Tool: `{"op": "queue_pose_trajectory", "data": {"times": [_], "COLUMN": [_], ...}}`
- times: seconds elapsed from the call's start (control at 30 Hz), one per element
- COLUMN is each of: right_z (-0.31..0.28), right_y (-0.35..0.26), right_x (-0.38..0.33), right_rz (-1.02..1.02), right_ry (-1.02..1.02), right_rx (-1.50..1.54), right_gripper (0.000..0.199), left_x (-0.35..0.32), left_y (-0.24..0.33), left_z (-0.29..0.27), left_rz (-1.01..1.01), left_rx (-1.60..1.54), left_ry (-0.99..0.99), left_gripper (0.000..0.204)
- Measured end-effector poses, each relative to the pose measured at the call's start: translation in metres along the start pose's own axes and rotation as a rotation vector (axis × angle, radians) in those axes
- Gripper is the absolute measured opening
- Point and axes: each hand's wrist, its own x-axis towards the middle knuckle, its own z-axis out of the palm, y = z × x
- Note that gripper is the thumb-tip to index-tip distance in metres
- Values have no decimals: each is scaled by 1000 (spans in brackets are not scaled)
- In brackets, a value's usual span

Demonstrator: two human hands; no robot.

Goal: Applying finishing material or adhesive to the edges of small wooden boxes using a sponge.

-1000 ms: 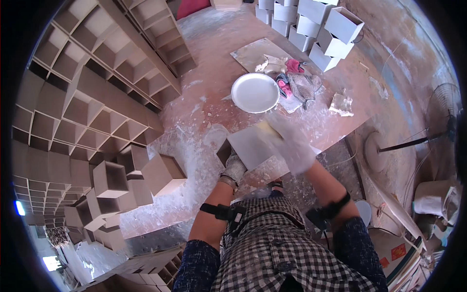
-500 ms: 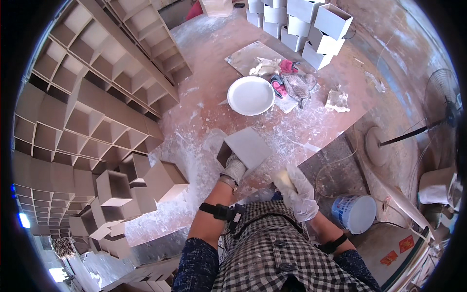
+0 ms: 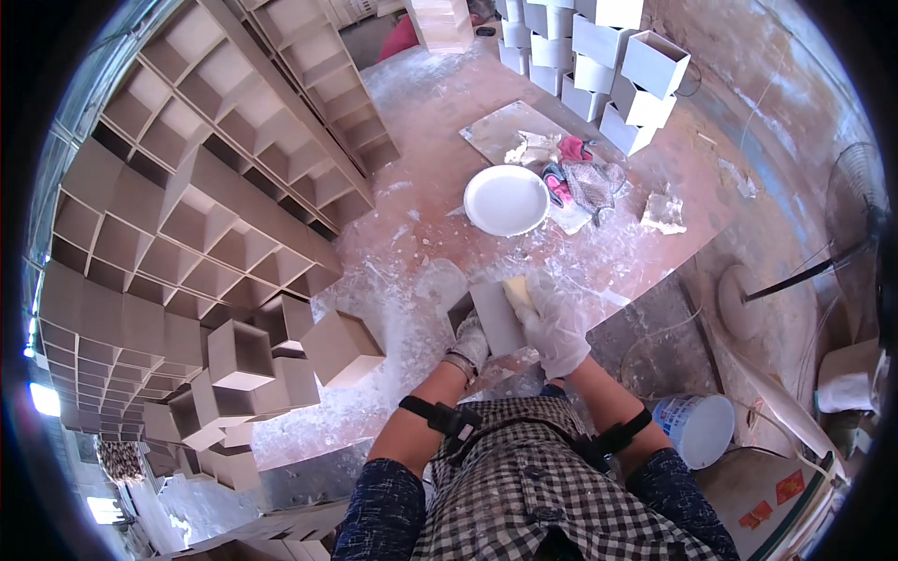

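A small open-ended grey box [image 3: 496, 320] is held above the near part of the table. My left hand [image 3: 470, 346], in a whitish glove, reaches into its open side and holds it from within; the fingers are hidden inside. In my right hand [image 3: 556, 338], under a loose translucent glove, is a yellow sponge [image 3: 517, 291], pressed against the right side of the box. Beyond the box stands a round white basin [image 3: 507, 201] with white liquid in it.
Stacked raw brown boxes [image 3: 240, 354] fill the left side. White boxes [image 3: 649, 65] are piled far right. Rags [image 3: 596, 185] lie on a board [image 3: 500, 128] by the basin. A bucket [image 3: 703, 430] and a standing fan [image 3: 856, 201] stand to the right of the table [image 3: 412, 229].
My right hand has moved up and left, bringing the sponge onto the box. The box has turned in my left hand. The whole view has shifted slightly.
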Motion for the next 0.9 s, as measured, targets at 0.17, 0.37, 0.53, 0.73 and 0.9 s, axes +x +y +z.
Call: {"op": "queue_pose_trajectory", "data": {"times": [0.17,0.37,0.53,0.73,0.9], "right_z": [5,-8,10,19,14], "right_y": [-18,-36,4,-24,5], "right_x": [-62,21,-2,-36,33], "right_rz": [-292,-17,-124,-286,-71], "right_ry": [128,8,132,265,-29], "right_rx": [-366,-265,-418,-306,-13], "right_gripper": [39,33,29,39,60], "left_x": [48,49,-10,-11,-2], "left_y": [-89,-88,22,-2,23], "left_z": [-42,-28,-5,-5,13], "left_rz": [-2,-38,-43,23,112], "left_rx": [154,50,404,126,584], "left_ry": [-66,-123,-172,-132,-125], "left_gripper": [48,53,51,45,43]}}
